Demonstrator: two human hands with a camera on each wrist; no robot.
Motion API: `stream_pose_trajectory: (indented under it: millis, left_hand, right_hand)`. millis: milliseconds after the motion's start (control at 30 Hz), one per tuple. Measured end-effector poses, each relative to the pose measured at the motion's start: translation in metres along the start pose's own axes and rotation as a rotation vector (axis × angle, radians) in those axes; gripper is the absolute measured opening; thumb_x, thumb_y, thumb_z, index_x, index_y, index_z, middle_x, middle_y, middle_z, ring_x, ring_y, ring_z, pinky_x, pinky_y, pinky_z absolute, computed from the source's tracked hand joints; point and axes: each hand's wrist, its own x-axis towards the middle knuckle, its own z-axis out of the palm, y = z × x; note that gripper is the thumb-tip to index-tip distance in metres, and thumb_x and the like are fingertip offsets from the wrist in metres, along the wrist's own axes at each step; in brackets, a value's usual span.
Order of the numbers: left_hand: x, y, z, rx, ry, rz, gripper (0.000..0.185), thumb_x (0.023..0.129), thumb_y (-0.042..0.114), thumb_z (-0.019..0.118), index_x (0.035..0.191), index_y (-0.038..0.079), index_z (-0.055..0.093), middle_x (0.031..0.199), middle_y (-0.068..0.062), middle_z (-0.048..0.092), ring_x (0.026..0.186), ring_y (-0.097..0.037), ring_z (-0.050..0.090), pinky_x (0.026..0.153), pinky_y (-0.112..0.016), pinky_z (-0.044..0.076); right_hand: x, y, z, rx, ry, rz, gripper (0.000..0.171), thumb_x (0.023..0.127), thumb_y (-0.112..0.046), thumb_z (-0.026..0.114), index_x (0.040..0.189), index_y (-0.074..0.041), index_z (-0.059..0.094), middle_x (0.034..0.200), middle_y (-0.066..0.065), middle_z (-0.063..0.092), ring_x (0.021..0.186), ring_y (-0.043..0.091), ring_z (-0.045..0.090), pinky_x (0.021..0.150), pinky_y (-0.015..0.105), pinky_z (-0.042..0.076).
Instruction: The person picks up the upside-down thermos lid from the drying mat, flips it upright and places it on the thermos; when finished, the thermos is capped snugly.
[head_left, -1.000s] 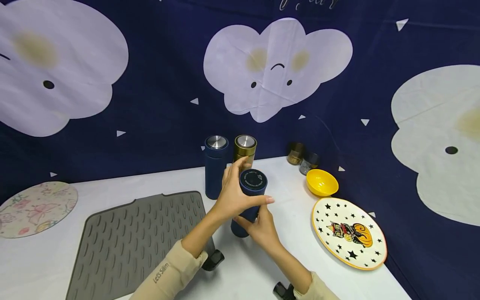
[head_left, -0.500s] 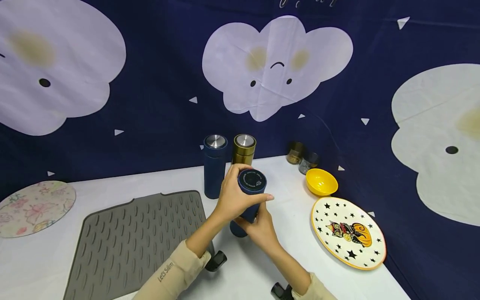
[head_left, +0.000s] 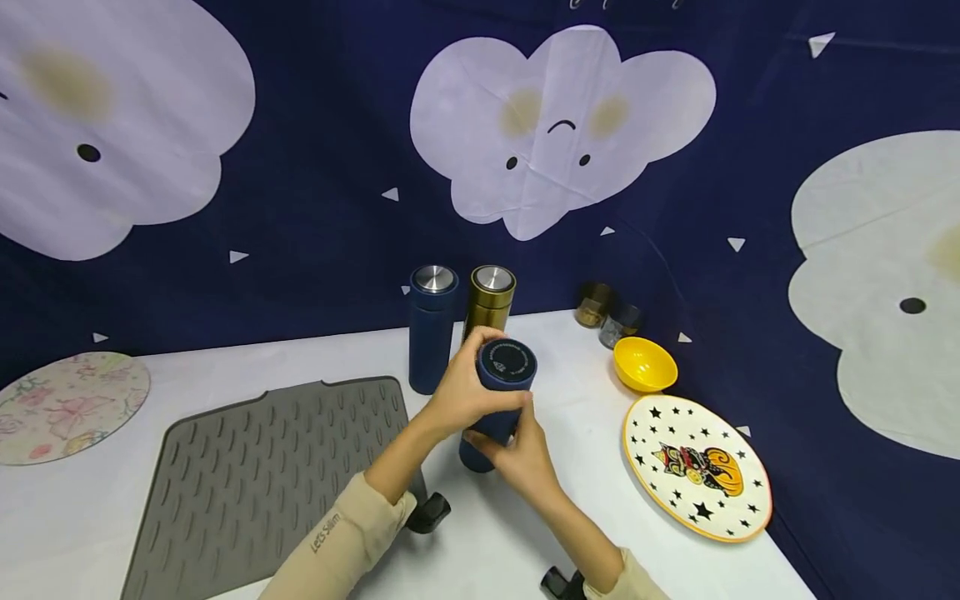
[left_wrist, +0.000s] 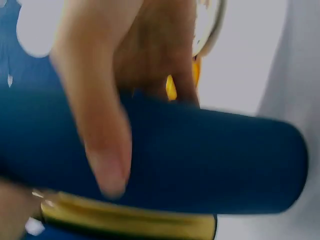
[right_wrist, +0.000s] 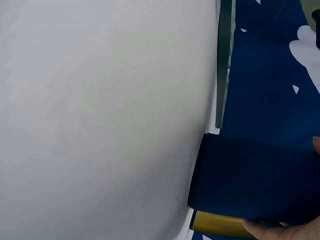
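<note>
Overhead, from the head camera, both hands hold a dark blue flask [head_left: 501, 398] tilted over a white surface [head_left: 525, 533]. The left hand [head_left: 461, 393] wraps around its upper part near the cap; the right hand [head_left: 525, 454] grips its lower body. Just behind stand a blue bottle [head_left: 431, 329] and a gold bottle [head_left: 489, 300]. A grey mat [head_left: 255, 475] lies to the left, a yellow bowl [head_left: 643, 364] and a starred plate [head_left: 697, 467] to the right.

Left wrist view: fingers [left_wrist: 102, 125] curl over the flask [left_wrist: 210, 160], blurred and close.

Right wrist view: the flask's base [right_wrist: 250, 177] sits against the surface [right_wrist: 100, 120], a fingertip at its edge.
</note>
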Motion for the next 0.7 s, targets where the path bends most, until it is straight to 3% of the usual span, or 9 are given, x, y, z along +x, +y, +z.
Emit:
stream_pose_trajectory:
  millis: [100, 167, 267, 367, 433, 500, 567, 633, 700]
  left_hand:
    - [0.001, 0.002, -0.011, -0.156, -0.175, -0.032, 0.066, 0.071, 0.002, 0.073, 0.132, 0.002, 0.047, 0.132, -0.018, 0.06, 0.117, -0.026, 0.059, 0.107, -0.044, 0.042]
    - [0.001, 0.003, -0.013, -0.173, -0.211, -0.03, 0.074, 0.073, 0.003, 0.073, 0.141, 0.003, 0.042, 0.139, -0.018, 0.055, 0.125, -0.026, 0.054, 0.112, -0.046, 0.037]
    - [-0.002, 0.002, -0.002, 0.001, -0.037, 0.024, 0.091, 0.072, 0.015, 0.085, 0.149, 0.01, 0.036, 0.141, -0.011, 0.048, 0.127, -0.022, 0.048, 0.111, -0.047, 0.037]
    - [-0.002, 0.002, 0.012, 0.144, 0.16, 0.07, 0.095, 0.065, 0.019, 0.093, 0.143, 0.01, 0.039, 0.133, -0.009, 0.051, 0.119, -0.019, 0.052, 0.104, -0.041, 0.044]
    - [-0.001, 0.002, 0.012, 0.096, 0.16, 0.084, 0.083, 0.068, 0.015, 0.089, 0.136, 0.007, 0.041, 0.125, -0.014, 0.057, 0.11, -0.02, 0.059, 0.098, -0.036, 0.049]
    - [0.0, 0.002, 0.008, -0.031, 0.084, 0.105, 0.072, 0.074, 0.009, 0.079, 0.133, 0.003, 0.037, 0.126, -0.02, 0.06, 0.108, -0.023, 0.063, 0.096, -0.036, 0.051]
    - [0.0, 0.002, 0.004, -0.131, 0.016, 0.114, 0.076, 0.074, 0.006, 0.073, 0.137, -0.001, 0.031, 0.135, -0.024, 0.054, 0.118, -0.026, 0.058, 0.105, -0.04, 0.045]
    - [-0.001, 0.002, 0.005, -0.069, 0.036, 0.12, 0.084, 0.074, 0.015, 0.077, 0.142, 0.001, 0.029, 0.143, -0.02, 0.049, 0.132, -0.028, 0.047, 0.119, -0.048, 0.025]
    - [-0.001, 0.003, 0.007, 0.114, 0.108, 0.131, 0.095, 0.072, 0.028, 0.084, 0.145, 0.003, 0.029, 0.141, -0.015, 0.047, 0.137, -0.029, 0.04, 0.122, -0.057, 0.006]
  right_hand:
    - [-0.001, -0.001, 0.0, 0.036, -0.021, 0.008, 0.086, 0.081, -0.014, 0.08, 0.149, -0.016, 0.028, 0.14, 0.016, 0.055, 0.125, 0.034, 0.058, 0.101, 0.054, 0.048]
    - [-0.002, -0.001, 0.0, 0.042, -0.02, 0.012, 0.086, 0.081, -0.015, 0.08, 0.149, -0.016, 0.028, 0.14, 0.015, 0.055, 0.125, 0.034, 0.058, 0.101, 0.055, 0.048]
    - [-0.002, -0.001, -0.001, 0.018, -0.004, -0.001, 0.076, 0.082, -0.015, 0.079, 0.144, -0.011, 0.035, 0.136, 0.015, 0.058, 0.123, 0.034, 0.058, 0.101, 0.055, 0.048]
    - [-0.001, -0.001, -0.002, -0.002, 0.014, -0.009, 0.072, 0.082, -0.015, 0.079, 0.141, -0.009, 0.039, 0.134, 0.017, 0.06, 0.124, 0.034, 0.058, 0.101, 0.054, 0.047]
    - [0.0, -0.001, -0.001, 0.009, 0.014, -0.003, 0.072, 0.081, -0.015, 0.079, 0.14, -0.009, 0.038, 0.132, 0.018, 0.06, 0.123, 0.034, 0.059, 0.101, 0.054, 0.048]
    - [0.001, -0.001, -0.001, 0.019, 0.005, 0.012, 0.075, 0.081, -0.018, 0.08, 0.142, -0.011, 0.035, 0.135, 0.018, 0.059, 0.126, 0.034, 0.057, 0.103, 0.054, 0.046]
    - [0.002, -0.001, 0.0, 0.018, -0.007, 0.015, 0.076, 0.082, -0.02, 0.08, 0.142, -0.011, 0.034, 0.137, 0.017, 0.057, 0.127, 0.034, 0.056, 0.103, 0.055, 0.046]
    - [0.003, -0.001, 0.0, 0.007, -0.013, 0.009, 0.078, 0.082, -0.02, 0.08, 0.143, -0.01, 0.033, 0.137, 0.017, 0.057, 0.128, 0.035, 0.055, 0.104, 0.055, 0.045]
    - [0.003, -0.001, 0.0, -0.004, -0.009, 0.004, 0.075, 0.082, -0.019, 0.08, 0.142, -0.008, 0.036, 0.135, 0.018, 0.059, 0.125, 0.035, 0.057, 0.102, 0.054, 0.046]
